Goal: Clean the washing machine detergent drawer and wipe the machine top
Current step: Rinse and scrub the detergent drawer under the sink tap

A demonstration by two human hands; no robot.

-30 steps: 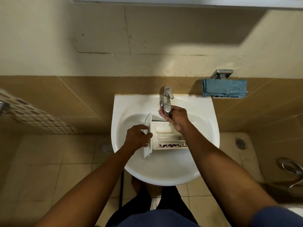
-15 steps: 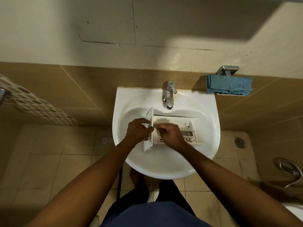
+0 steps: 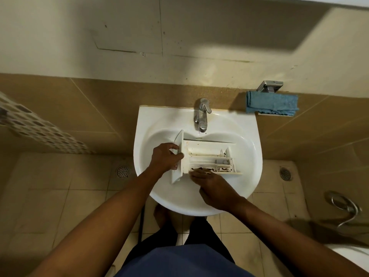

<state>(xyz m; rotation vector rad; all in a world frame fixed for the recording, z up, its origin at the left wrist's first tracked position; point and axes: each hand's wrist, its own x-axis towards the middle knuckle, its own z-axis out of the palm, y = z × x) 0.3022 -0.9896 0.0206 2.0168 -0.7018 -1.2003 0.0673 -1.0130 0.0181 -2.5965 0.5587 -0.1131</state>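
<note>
The white detergent drawer [image 3: 207, 154] lies in the white sink [image 3: 245, 156] under the chrome tap [image 3: 202, 114]. Dark specks of grime dot its compartments, thickest along the near one. My left hand [image 3: 165, 156] grips the drawer's front panel at its left end. My right hand [image 3: 215, 188] reaches from the near side, with its fingertips touching the drawer's near wall by the grimy compartment. A thin trickle of water shows just below the spout.
A folded blue cloth [image 3: 272, 104] sits on a small wall shelf right of the sink, under a chrome holder [image 3: 269, 85]. Floor drains [image 3: 122, 171] [image 3: 285, 173] lie on both sides. A chrome hose fitting [image 3: 345, 206] is at the right.
My right hand left the tap, passed over the drawer's middle and now touches its near edge. The left hand kept its grip. The camera view shifted slightly.
</note>
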